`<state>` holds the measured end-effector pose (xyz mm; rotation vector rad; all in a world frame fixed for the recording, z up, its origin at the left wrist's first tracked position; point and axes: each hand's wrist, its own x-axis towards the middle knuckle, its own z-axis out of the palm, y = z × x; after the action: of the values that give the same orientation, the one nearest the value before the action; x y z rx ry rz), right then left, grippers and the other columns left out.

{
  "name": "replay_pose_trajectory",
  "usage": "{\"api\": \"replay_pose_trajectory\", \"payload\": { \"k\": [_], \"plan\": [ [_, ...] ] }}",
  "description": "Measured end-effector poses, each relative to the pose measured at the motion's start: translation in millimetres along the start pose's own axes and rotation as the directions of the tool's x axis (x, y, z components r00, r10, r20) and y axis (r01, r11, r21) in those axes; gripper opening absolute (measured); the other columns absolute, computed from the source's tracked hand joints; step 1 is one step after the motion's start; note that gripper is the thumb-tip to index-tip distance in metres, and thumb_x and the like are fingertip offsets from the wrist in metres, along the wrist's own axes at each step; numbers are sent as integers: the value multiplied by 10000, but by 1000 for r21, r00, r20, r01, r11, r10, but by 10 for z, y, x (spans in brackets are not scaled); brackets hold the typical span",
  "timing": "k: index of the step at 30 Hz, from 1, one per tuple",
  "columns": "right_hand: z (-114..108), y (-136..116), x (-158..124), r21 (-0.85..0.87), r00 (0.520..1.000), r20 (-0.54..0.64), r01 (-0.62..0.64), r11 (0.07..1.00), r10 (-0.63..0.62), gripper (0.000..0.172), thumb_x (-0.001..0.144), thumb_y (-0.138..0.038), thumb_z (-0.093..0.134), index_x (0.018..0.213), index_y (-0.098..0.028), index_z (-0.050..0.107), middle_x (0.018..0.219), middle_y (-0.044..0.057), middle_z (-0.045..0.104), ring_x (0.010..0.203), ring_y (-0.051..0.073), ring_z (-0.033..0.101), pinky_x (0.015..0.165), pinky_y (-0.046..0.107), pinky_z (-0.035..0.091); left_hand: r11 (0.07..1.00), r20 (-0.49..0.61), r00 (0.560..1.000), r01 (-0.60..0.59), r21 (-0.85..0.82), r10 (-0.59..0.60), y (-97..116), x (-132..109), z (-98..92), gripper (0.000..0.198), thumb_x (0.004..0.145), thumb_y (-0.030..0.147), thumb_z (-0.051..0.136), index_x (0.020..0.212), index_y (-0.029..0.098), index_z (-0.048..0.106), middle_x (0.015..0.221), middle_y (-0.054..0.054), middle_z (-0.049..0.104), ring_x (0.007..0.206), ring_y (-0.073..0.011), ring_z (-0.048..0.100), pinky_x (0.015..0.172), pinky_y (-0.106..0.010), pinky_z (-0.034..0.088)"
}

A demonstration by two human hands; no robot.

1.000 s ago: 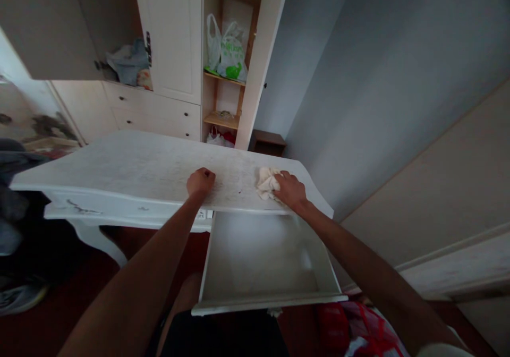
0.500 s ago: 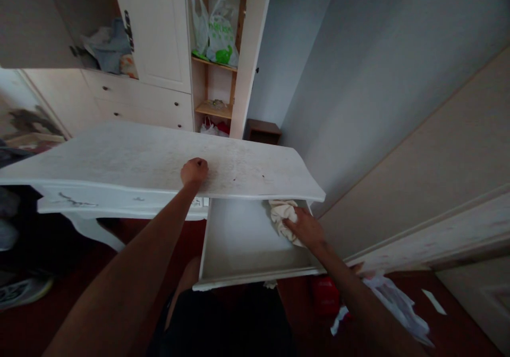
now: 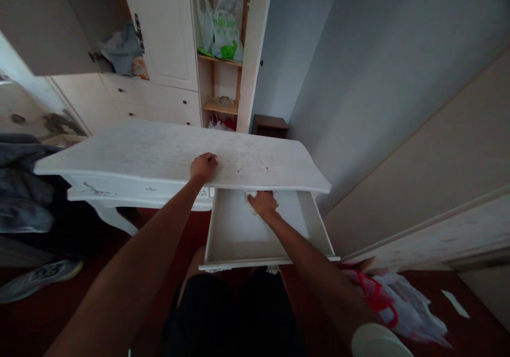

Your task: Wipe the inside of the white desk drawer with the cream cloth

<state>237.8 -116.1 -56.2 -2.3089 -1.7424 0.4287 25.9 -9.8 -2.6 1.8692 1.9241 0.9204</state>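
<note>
My right hand (image 3: pixel 263 204) is inside the pulled-out drawer (image 3: pixel 235 243), near its back. It is closed on a cream cloth (image 3: pixel 249 195), mostly hidden under the fingers, with small bits showing at the edges. On the worn white desk top (image 3: pixel 167 147) rests my left hand (image 3: pixel 204 166), curled into a loose fist with nothing visible in it. The drawer sticks out over my knees, its front edge towards me.
A white wardrobe (image 3: pixel 161 38) stands open behind the desk, plastic bags (image 3: pixel 226 30) on its shelf. To the right is a wall (image 3: pixel 358 107). More plastic bags (image 3: pixel 410 304) lie on the red floor, and a shoe (image 3: pixel 43 280) is at the left.
My right hand has moved the cloth from the drawer's right side leftwards to the back middle. My left hand stays on the desk top. The view has shifted slightly.
</note>
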Motion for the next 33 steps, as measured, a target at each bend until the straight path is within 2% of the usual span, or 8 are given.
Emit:
{"api": "replay_pose_trajectory", "payload": {
  "k": [3,7,15,17,21,23,28,33],
  "plan": [
    [157,-417,-90,-21,984,66,169,985,-167,537,920,-510,569,1396,-262,577,1457,168,585,1343,391,532,963,584,530,1000,15,1000,-9,9,9,-1,-9,-1,359,921,245,503,1173,211,756,1100,-67,790,1108,-244,698,932,-318,507],
    [256,-705,-158,-34,908,135,403,914,-396,516,911,-472,594,1392,-288,573,1478,129,578,1358,363,512,1006,546,513,1000,8,1000,-8,7,8,2,-16,-12,354,926,254,499,1161,197,758,1084,-82,791,1108,-248,697,918,-317,511],
    [143,-489,-234,15,737,351,613,790,-578,558,830,-497,700,1304,-206,657,1399,134,613,1235,324,609,1027,434,504,999,-24,1000,-17,28,17,-10,-14,12,347,904,266,511,1115,186,775,1097,-94,788,1082,-258,703,917,-318,517],
    [121,-423,-325,53,650,421,679,732,-633,586,815,-521,730,1274,-162,671,1318,153,652,1158,315,644,994,408,514,1000,-28,1000,-13,25,13,-14,-14,20,350,901,265,512,1113,178,777,1095,-101,787,1068,-258,705,914,-319,518],
    [101,-302,-502,192,344,571,827,529,-745,396,803,-397,758,1098,-133,737,1134,133,717,1015,276,668,895,357,522,1000,-38,999,-10,13,10,-1,-26,15,359,895,262,519,1121,147,772,1076,-116,786,1054,-253,703,923,-314,513],
    [102,-242,-532,249,241,589,854,457,-771,309,773,-302,770,1043,-153,753,1094,101,724,980,250,660,863,332,511,1000,-41,999,-13,6,13,15,-36,6,362,895,263,516,1118,134,770,1072,-123,783,1053,-253,700,923,-311,510],
    [57,-56,-431,303,202,682,797,523,-703,215,735,-243,778,924,-145,752,961,43,721,864,193,644,760,267,477,1000,-46,999,-2,23,3,34,-50,-1,358,889,277,510,1101,164,775,1063,-112,785,1053,-263,700,916,-317,516],
    [-187,351,-311,312,196,769,717,623,-609,285,737,-226,750,1011,-149,757,997,36,730,883,185,659,769,253,477,999,-53,998,-15,46,17,10,-31,15,359,892,285,497,1095,178,773,1052,-111,786,1043,-259,709,890,-330,530]
  ]
}}
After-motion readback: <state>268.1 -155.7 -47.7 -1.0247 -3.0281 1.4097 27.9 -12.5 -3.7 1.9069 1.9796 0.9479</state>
